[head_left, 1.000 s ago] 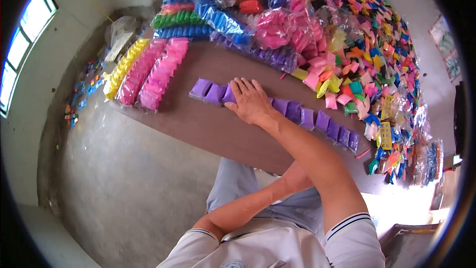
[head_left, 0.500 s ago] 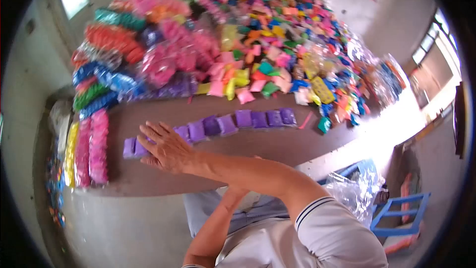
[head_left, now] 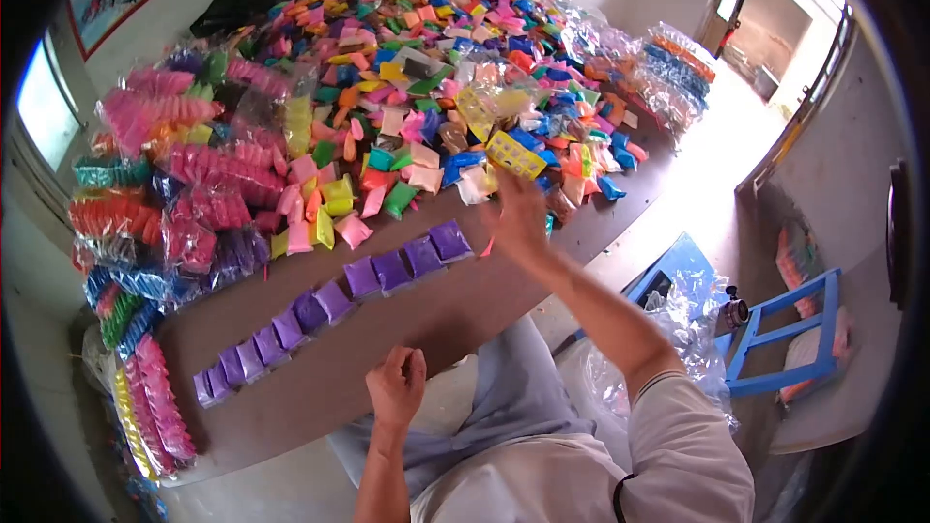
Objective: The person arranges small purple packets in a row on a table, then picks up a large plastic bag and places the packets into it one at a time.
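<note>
A row of small purple packets lies slantwise across the brown table. My left hand is near the table's front edge, below the row, with its fingers curled; whatever it might hold is hidden. Beyond the right end of the row, my right hand reaches to the front of the large pile of colourful packets. It is blurred, beside a yellow printed packet and a thin pink strip. Whether its fingers hold anything is unclear.
Clear bags of pink, orange and blue packets are stacked at the left. Pink and yellow strips of packets lie at the table's left end. At the right stand a blue frame, clear plastic wrap and bagged packets.
My right hand has left the left part of the purple row and moved to the pile at the right. My left hand has come into view over the table edge. The view has turned.
</note>
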A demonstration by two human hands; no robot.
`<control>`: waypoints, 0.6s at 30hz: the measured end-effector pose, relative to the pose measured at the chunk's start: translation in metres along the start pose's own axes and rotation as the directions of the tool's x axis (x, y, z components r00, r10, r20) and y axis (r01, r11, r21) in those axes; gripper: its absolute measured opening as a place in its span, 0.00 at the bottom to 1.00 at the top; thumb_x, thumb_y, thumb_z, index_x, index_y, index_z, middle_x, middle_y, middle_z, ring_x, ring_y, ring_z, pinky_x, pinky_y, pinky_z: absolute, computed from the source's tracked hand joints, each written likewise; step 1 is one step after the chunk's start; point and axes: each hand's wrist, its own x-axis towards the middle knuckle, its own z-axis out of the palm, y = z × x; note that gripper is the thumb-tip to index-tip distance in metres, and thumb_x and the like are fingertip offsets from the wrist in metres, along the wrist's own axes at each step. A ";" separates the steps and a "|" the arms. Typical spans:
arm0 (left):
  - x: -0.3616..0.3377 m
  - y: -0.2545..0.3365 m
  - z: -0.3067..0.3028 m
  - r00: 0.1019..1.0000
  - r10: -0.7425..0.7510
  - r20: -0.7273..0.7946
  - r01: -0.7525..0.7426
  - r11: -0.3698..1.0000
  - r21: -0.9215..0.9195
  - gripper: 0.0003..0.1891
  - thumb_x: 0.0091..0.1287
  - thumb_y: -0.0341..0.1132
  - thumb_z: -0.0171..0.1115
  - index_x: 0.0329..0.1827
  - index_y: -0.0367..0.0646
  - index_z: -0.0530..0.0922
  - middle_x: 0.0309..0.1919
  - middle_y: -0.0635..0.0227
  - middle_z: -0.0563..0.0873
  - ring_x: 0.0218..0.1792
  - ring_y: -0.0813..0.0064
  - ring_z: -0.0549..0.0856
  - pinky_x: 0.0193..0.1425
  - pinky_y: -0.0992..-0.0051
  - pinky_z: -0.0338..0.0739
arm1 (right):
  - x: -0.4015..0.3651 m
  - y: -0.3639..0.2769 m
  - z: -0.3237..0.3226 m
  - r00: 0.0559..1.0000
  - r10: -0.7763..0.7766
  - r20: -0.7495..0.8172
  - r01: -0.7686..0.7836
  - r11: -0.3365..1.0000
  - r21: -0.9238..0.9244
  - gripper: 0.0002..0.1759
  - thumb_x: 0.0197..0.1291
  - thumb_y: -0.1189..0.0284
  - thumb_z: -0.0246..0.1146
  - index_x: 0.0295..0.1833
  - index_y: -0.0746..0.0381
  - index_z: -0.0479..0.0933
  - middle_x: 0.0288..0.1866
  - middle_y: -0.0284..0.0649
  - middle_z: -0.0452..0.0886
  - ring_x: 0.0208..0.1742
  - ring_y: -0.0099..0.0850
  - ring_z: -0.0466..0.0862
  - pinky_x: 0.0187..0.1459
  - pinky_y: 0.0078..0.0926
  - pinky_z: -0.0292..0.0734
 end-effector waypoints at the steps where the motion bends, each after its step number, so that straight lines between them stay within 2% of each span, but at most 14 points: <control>1: 0.001 0.000 0.001 1.000 0.005 -0.003 -0.005 1.000 0.013 0.08 0.66 0.30 0.66 0.29 0.41 0.78 0.18 0.61 0.78 0.18 0.62 0.78 0.24 0.67 0.71 | 0.019 0.018 -0.003 0.996 -0.003 -0.089 -0.005 0.997 -0.080 0.29 0.53 0.71 0.68 0.64 0.59 0.73 0.58 0.53 0.78 0.61 0.51 0.76 0.61 0.48 0.70; 3: 0.001 -0.001 0.003 1.000 0.000 0.001 0.000 1.000 0.017 0.07 0.66 0.30 0.66 0.30 0.40 0.78 0.18 0.61 0.78 0.18 0.63 0.78 0.24 0.67 0.71 | 0.060 0.047 -0.013 0.994 0.037 -0.103 -0.060 0.970 -0.234 0.39 0.51 0.71 0.69 0.72 0.56 0.67 0.70 0.53 0.67 0.71 0.51 0.67 0.67 0.50 0.63; 5: 0.002 -0.001 0.005 1.000 -0.009 -0.001 0.009 1.000 0.020 0.07 0.66 0.30 0.66 0.30 0.40 0.78 0.18 0.62 0.78 0.18 0.64 0.77 0.24 0.67 0.71 | 0.097 0.090 0.003 0.992 0.018 -0.128 -0.071 0.903 -0.423 0.45 0.50 0.72 0.70 0.76 0.51 0.62 0.75 0.50 0.61 0.76 0.49 0.61 0.69 0.50 0.61; 6: 0.002 -0.001 0.005 1.000 -0.030 -0.006 0.030 0.999 0.025 0.07 0.66 0.31 0.66 0.31 0.40 0.79 0.18 0.62 0.78 0.18 0.65 0.77 0.25 0.68 0.70 | 0.110 0.105 0.010 0.992 0.021 -0.127 -0.073 0.907 -0.415 0.45 0.50 0.72 0.70 0.76 0.51 0.62 0.75 0.50 0.61 0.76 0.49 0.61 0.69 0.50 0.61; 8: 0.000 -0.002 0.006 0.998 -0.058 -0.012 0.058 0.998 0.036 0.07 0.67 0.31 0.66 0.32 0.39 0.80 0.19 0.61 0.78 0.18 0.66 0.77 0.25 0.69 0.70 | 0.128 0.122 0.020 0.994 -0.038 -0.100 -0.017 0.868 -0.496 0.36 0.51 0.74 0.69 0.69 0.51 0.72 0.76 0.47 0.61 0.78 0.48 0.60 0.68 0.50 0.64; 9: -0.001 -0.004 0.007 0.997 -0.079 -0.017 0.080 0.997 0.018 0.07 0.68 0.32 0.65 0.33 0.39 0.80 0.19 0.62 0.77 0.18 0.68 0.76 0.25 0.70 0.70 | 0.134 0.127 0.022 0.994 -0.037 -0.098 -0.016 0.871 -0.491 0.36 0.51 0.74 0.69 0.69 0.51 0.72 0.76 0.47 0.61 0.78 0.48 0.60 0.68 0.50 0.64; 11: -0.001 -0.005 0.007 0.994 -0.108 -0.027 0.108 0.994 0.007 0.07 0.69 0.32 0.64 0.34 0.39 0.80 0.19 0.62 0.76 0.18 0.71 0.75 0.25 0.70 0.70 | 0.141 0.133 0.029 0.995 0.062 0.076 -0.027 0.919 -0.393 0.19 0.56 0.77 0.61 0.55 0.57 0.82 0.75 0.48 0.64 0.76 0.49 0.62 0.67 0.49 0.67; 12: -0.002 -0.005 0.005 0.988 -0.157 -0.002 0.157 0.987 -0.034 0.09 0.71 0.34 0.63 0.34 0.38 0.80 0.19 0.64 0.76 0.19 0.73 0.74 0.25 0.71 0.70 | 0.143 0.135 0.031 0.995 0.061 0.082 -0.025 0.923 -0.385 0.19 0.56 0.77 0.61 0.55 0.57 0.82 0.75 0.48 0.64 0.76 0.49 0.62 0.67 0.49 0.67; 14: -0.003 -0.007 0.003 0.977 -0.211 0.021 0.212 0.975 -0.066 0.11 0.73 0.36 0.61 0.34 0.38 0.80 0.19 0.66 0.76 0.19 0.76 0.73 0.25 0.72 0.69 | 0.146 0.135 0.033 0.991 -0.071 -0.110 0.037 0.958 -0.286 0.14 0.56 0.79 0.60 0.48 0.60 0.84 0.74 0.48 0.66 0.76 0.48 0.63 0.68 0.43 0.70; 15: -0.004 -0.008 0.003 0.964 -0.266 0.032 0.267 0.946 -0.183 0.14 0.75 0.39 0.60 0.34 0.38 0.79 0.20 0.68 0.77 0.21 0.79 0.73 0.26 0.74 0.69 | 0.140 0.119 0.024 0.975 -0.115 -0.192 0.076 0.977 -0.199 0.18 0.54 0.82 0.61 0.51 0.60 0.84 0.71 0.48 0.70 0.74 0.49 0.67 0.69 0.39 0.70; 16: -0.004 -0.010 0.003 0.947 -0.317 0.045 0.315 0.901 -0.299 0.17 0.76 0.42 0.58 0.33 0.38 0.79 0.21 0.71 0.77 0.22 0.81 0.73 0.26 0.76 0.68 | 0.130 0.103 0.019 0.975 -0.118 -0.188 0.081 0.978 -0.191 0.18 0.54 0.82 0.61 0.51 0.60 0.84 0.71 0.48 0.70 0.74 0.49 0.67 0.69 0.39 0.70; 17: -0.002 -0.007 0.000 0.946 -0.323 0.036 0.318 0.899 -0.300 0.17 0.76 0.42 0.58 0.33 0.38 0.79 0.21 0.71 0.77 0.22 0.81 0.73 0.26 0.76 0.68 | 0.118 0.088 0.013 0.955 -0.199 -0.220 0.179 0.978 -0.107 0.18 0.53 0.83 0.63 0.51 0.60 0.84 0.70 0.49 0.71 0.74 0.51 0.67 0.69 0.41 0.69; 18: 0.001 -0.002 -0.003 0.936 -0.346 0.069 0.344 0.851 -0.396 0.20 0.77 0.47 0.55 0.34 0.39 0.79 0.22 0.71 0.78 0.23 0.82 0.73 0.27 0.78 0.67 | 0.103 0.072 0.007 0.927 -0.274 -0.254 0.277 0.960 -0.024 0.19 0.52 0.84 0.64 0.51 0.59 0.84 0.70 0.50 0.72 0.73 0.53 0.68 0.69 0.42 0.69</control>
